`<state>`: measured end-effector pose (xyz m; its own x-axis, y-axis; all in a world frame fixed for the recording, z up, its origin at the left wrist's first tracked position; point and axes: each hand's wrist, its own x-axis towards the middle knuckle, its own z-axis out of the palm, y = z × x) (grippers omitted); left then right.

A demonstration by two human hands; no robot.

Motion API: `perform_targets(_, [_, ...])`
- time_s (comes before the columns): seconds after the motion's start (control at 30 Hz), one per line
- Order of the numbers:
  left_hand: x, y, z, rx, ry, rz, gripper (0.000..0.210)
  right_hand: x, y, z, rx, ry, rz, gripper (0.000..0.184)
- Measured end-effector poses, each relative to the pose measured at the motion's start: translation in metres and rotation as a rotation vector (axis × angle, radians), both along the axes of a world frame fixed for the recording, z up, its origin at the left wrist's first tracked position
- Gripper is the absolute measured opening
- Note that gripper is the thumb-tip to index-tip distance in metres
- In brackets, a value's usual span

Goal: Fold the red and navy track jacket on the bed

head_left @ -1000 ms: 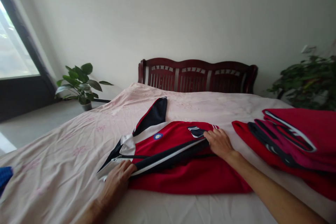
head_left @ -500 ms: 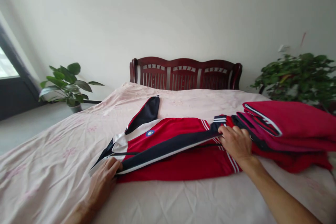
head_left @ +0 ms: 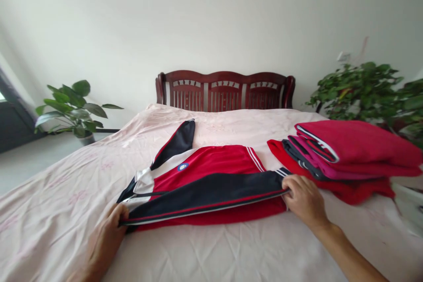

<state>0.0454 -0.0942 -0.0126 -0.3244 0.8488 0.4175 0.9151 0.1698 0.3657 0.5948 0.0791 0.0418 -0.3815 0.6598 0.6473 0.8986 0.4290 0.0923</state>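
Observation:
A red, white and navy track jacket lies on the bed, its white collar to the left and striped hem to the right. One navy sleeve points away towards the headboard. The near sleeve stretches across the jacket's front, its red and white piping along the near edge. My left hand is closed on this sleeve at the shoulder end. At the other end my right hand pinches the sleeve by its striped cuff. A round blue badge shows on the chest.
To the right is a stack of folded clothes, mostly red, with pink and dark layers. A pale pink bedsheet covers the bed. Beyond stands a dark wooden headboard. Potted plants flank the bed on both sides.
The near sleeve has come towards me and now lies along the jacket's near side, spread wider. My left hand has shifted left; my right hand has moved slightly right and nearer, with the cuff.

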Motion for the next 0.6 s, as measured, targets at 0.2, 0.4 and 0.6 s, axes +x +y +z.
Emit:
perform_targets(0.2, [-0.016,-0.013,-0.001,-0.120,-0.034,-0.107,0.009,0.017,-0.014,-0.032,-0.208,0.009,0.143,0.028])
perform_targets(0.4, [-0.017,-0.024,0.002,-0.058,-0.110,-0.166,0.012,0.016,-0.008,-0.038,-0.194,0.067,0.186,0.027])
perform_targets(0.6, [-0.026,-0.038,0.016,-0.227,-0.191,-0.267,0.011,0.052,0.025,-0.053,-0.480,0.214,0.270,0.029])
